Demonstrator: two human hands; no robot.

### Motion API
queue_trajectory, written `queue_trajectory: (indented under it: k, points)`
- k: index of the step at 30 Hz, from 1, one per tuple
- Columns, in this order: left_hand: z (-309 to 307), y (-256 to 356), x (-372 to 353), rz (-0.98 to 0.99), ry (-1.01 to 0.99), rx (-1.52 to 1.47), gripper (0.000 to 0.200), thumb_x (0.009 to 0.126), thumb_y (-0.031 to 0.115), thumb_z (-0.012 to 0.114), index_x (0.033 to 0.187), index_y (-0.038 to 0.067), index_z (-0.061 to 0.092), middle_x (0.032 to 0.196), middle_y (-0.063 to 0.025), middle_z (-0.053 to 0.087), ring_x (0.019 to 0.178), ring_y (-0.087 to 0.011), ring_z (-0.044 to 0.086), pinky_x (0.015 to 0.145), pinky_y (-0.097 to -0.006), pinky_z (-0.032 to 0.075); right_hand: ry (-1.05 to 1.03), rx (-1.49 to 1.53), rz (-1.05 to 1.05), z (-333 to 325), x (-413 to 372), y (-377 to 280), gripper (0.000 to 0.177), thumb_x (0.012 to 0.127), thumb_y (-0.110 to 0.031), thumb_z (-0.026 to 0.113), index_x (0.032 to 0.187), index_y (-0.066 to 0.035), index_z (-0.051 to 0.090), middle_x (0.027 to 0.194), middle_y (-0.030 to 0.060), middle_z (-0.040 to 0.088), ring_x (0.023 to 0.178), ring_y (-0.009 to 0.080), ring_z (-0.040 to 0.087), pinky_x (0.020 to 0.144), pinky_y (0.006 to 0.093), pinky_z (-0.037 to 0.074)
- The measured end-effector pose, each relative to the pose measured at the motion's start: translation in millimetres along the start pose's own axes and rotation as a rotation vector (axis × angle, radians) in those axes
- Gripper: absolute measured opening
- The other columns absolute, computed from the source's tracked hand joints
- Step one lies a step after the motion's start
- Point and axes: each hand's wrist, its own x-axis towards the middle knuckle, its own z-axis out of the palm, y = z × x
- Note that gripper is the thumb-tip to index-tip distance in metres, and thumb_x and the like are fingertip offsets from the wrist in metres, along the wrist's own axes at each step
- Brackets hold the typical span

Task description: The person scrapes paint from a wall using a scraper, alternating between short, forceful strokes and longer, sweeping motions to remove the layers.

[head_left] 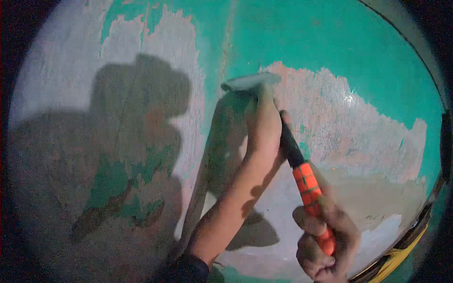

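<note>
A long-handled scraper (293, 150) slants across the wall, its wide pale head (250, 82) at upper left, slightly blurred, against the surface. Near that head my left hand (266, 118) is closed around the black shaft, fingers mostly hidden behind it. Lower right, my right hand (330, 240) wraps round the orange and black grip (309, 186). The wall (321, 108) has a ragged patch of pale, pinkish-grey surface below the head. Green paint (306, 37) remains above and to the right of this patch.
A large shadow (137, 94) of a person falls across the left of the wall. A faint vertical seam (228, 37) runs down from the top. At lower right a yellow strip (401, 257) lies along a dark edge.
</note>
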Motion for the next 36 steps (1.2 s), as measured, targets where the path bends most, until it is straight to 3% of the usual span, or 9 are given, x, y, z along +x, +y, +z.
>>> queue_trajectory:
  k: [1, 4, 10, 14, 20, 21, 29, 32, 36]
  points:
    - [0, -3, 6, -0.008, -0.014, -0.015, 0.032, 0.088, 0.039, 0.046, 0.071, 0.012, 0.043, 0.058, 0.0016, 0.039, 0.044, -0.0096, 0.041, 0.039, -0.0232, 0.034, -0.045, -0.044, -0.021, 0, -2, 0, 0.050, 0.095, -0.021, 0.038, 0.139, -0.004, 0.023, 0.081, 0.0027, 0.045, 0.034, 0.0022, 0.028, 0.028, 0.0171, 0.025]
    - [1, -2, 25, -0.017, -0.030, -0.041, 0.030, 0.088, 0.038, 0.046, 0.074, 0.012, 0.044, 0.060, 0.0012, 0.039, 0.043, -0.0099, 0.040, 0.039, -0.0233, 0.034, 0.074, 0.166, 0.027, 9, 7, -3, 0.057, 0.092, -0.016, 0.034, 0.143, -0.015, 0.008, 0.073, 0.0058, 0.041, 0.029, 0.0047, 0.025, 0.024, 0.0187, 0.018]
    - [0, -3, 28, 0.029, -0.039, 0.016, 0.031, 0.087, 0.038, 0.045, 0.071, 0.012, 0.042, 0.055, 0.0008, 0.040, 0.042, -0.0117, 0.040, 0.038, -0.0269, 0.034, -0.008, 0.256, 0.046, 3, 8, -2, 0.058, 0.092, -0.016, 0.033, 0.143, -0.017, 0.007, 0.076, 0.0061, 0.041, 0.030, 0.0046, 0.026, 0.024, 0.0187, 0.019]
    - [-4, -5, 12, 0.010, 0.004, 0.072, 0.033, 0.087, 0.040, 0.045, 0.071, 0.011, 0.043, 0.056, 0.0000, 0.042, 0.042, -0.0115, 0.041, 0.038, -0.0270, 0.033, 0.084, 0.129, 0.099, -2, -2, -2, 0.060, 0.089, -0.019, 0.046, 0.142, -0.012, 0.018, 0.066, 0.0046, 0.043, 0.028, 0.0077, 0.028, 0.025, 0.0216, 0.019]
    - [-4, -12, 34, -0.144, -0.007, -0.021, 0.033, 0.088, 0.041, 0.045, 0.072, 0.012, 0.044, 0.056, -0.0002, 0.043, 0.042, -0.0115, 0.042, 0.037, -0.0266, 0.033, 0.099, 0.072, 0.076, 0, 5, -7, 0.060, 0.089, -0.021, 0.046, 0.142, -0.011, 0.019, 0.064, 0.0025, 0.042, 0.029, 0.0066, 0.028, 0.025, 0.0218, 0.020]
    - [-2, -5, 16, -0.010, -0.002, 0.050, 0.032, 0.088, 0.039, 0.045, 0.072, 0.012, 0.044, 0.057, 0.0001, 0.042, 0.043, -0.0111, 0.041, 0.038, -0.0262, 0.034, 0.077, 0.047, 0.084, -2, 4, -7, 0.060, 0.089, -0.020, 0.043, 0.142, -0.012, 0.016, 0.067, 0.0037, 0.042, 0.029, 0.0061, 0.027, 0.025, 0.0210, 0.019]
    - [-6, -14, 19, -0.014, -0.052, -0.005, 0.030, 0.089, 0.036, 0.045, 0.072, 0.011, 0.042, 0.061, 0.0000, 0.040, 0.045, -0.0105, 0.041, 0.039, -0.0243, 0.035, 0.036, 0.217, 0.076, -2, -4, -1, 0.060, 0.090, -0.017, 0.037, 0.144, -0.016, 0.008, 0.071, 0.0055, 0.040, 0.029, 0.0044, 0.024, 0.024, 0.0189, 0.019]
    - [1, -4, 29, 0.010, -0.070, -0.004, 0.031, 0.089, 0.038, 0.044, 0.073, 0.011, 0.042, 0.060, -0.0003, 0.039, 0.045, -0.0107, 0.041, 0.038, -0.0245, 0.035, -0.103, 0.029, -0.033, -1, 4, -4, 0.048, 0.095, -0.021, 0.037, 0.138, -0.004, 0.025, 0.081, 0.0024, 0.045, 0.034, 0.0021, 0.028, 0.028, 0.0168, 0.025]
    - [5, 4, 15, -0.033, 0.035, 0.041, 0.034, 0.089, 0.041, 0.044, 0.071, 0.012, 0.042, 0.057, 0.0002, 0.041, 0.044, -0.0114, 0.041, 0.038, -0.0256, 0.035, 0.075, 0.178, 0.042, 5, 1, 1, 0.059, 0.091, -0.018, 0.037, 0.143, -0.016, 0.009, 0.072, 0.0050, 0.041, 0.029, 0.0044, 0.024, 0.024, 0.0188, 0.019]
